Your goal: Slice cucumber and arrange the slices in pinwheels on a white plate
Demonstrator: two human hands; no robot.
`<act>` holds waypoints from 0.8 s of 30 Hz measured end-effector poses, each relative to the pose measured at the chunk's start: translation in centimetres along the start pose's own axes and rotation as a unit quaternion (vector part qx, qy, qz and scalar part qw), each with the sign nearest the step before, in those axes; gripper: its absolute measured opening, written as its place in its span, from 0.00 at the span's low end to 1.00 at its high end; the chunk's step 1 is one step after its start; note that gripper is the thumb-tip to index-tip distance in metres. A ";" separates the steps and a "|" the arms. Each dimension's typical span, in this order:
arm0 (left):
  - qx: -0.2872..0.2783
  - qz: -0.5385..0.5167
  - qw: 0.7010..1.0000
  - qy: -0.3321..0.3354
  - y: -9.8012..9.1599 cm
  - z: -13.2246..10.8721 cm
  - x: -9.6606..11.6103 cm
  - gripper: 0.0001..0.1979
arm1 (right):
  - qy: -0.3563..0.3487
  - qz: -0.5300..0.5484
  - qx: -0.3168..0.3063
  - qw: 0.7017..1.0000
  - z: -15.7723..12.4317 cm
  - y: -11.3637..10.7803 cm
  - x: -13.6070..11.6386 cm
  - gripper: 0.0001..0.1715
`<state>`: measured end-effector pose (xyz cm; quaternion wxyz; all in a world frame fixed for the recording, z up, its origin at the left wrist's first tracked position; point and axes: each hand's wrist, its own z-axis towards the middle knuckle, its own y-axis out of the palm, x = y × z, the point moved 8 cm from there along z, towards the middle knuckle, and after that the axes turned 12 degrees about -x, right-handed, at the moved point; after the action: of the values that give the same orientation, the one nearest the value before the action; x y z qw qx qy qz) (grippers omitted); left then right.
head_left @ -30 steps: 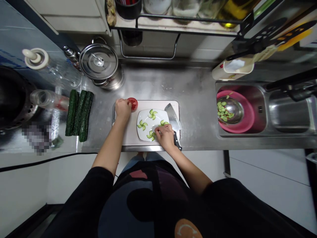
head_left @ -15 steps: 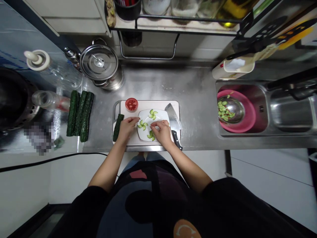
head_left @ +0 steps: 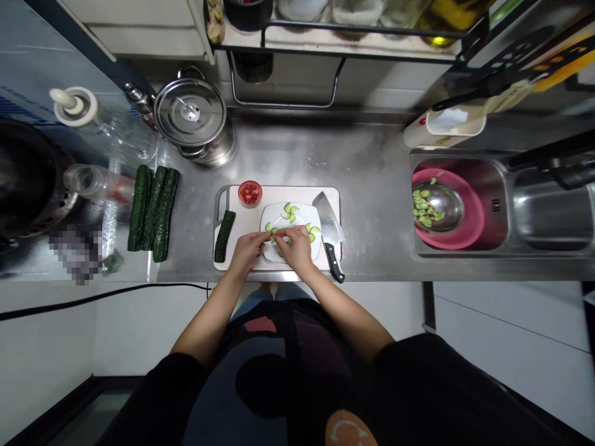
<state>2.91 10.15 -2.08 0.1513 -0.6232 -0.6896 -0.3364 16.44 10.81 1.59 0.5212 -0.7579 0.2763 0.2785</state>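
A white square plate [head_left: 304,214] rests on a white cutting board [head_left: 230,248], with cucumber slices [head_left: 290,212] fanned in pinwheel clusters near its sides. Over the left cluster, the fingertips of my left hand [head_left: 248,251] and my right hand [head_left: 296,249] meet in a pinch. What they hold between them is too small to make out. My right hand partly covers the lower cluster. A cut piece of cucumber [head_left: 225,236] lies left of my left hand. The cleaver [head_left: 328,217] lies along the plate's right side, its black handle toward me. Behind the plate sits a small red bowl [head_left: 250,193] of chopped red bits.
Several whole cucumbers [head_left: 158,210] lie on the left counter beside a glass jar [head_left: 95,181]. A lidded steel pot [head_left: 191,118] stands behind them. In the right sink, a pink basin [head_left: 474,214] holds a steel bowl [head_left: 449,207] with cucumber pieces. A jar rack [head_left: 344,52] overhangs the back.
My left hand has moved right, in over the plate's left edge, and now meets my right hand at the left cluster. My right hand has shifted slightly left, uncovering the right cluster.
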 end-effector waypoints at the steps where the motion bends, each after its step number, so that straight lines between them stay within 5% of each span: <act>1: -0.004 0.002 1.000 -0.003 0.0 0.0 -0.1 0.14 | -0.002 -0.003 0.001 1.000 0.0 0.1 0.0 0.10; 14: 0.038 0.104 0.993 0.043 -1.2 0.6 -0.2 0.11 | 0.017 -0.064 0.003 0.998 0.2 0.5 -0.4 0.09; 19: 0.111 0.214 0.964 0.107 -2.4 0.1 1.2 0.04 | 0.054 -0.094 -0.024 0.994 0.7 0.5 0.0 0.11; 24: 0.123 0.331 0.919 0.173 -2.0 -0.3 2.5 0.05 | 0.078 -0.124 -0.069 0.987 1.1 0.9 -0.3 0.13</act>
<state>0.44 11.86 -0.81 0.4468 -0.7240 -0.4432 -0.2823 15.43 11.61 0.94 0.4747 -0.8399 0.2007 0.1701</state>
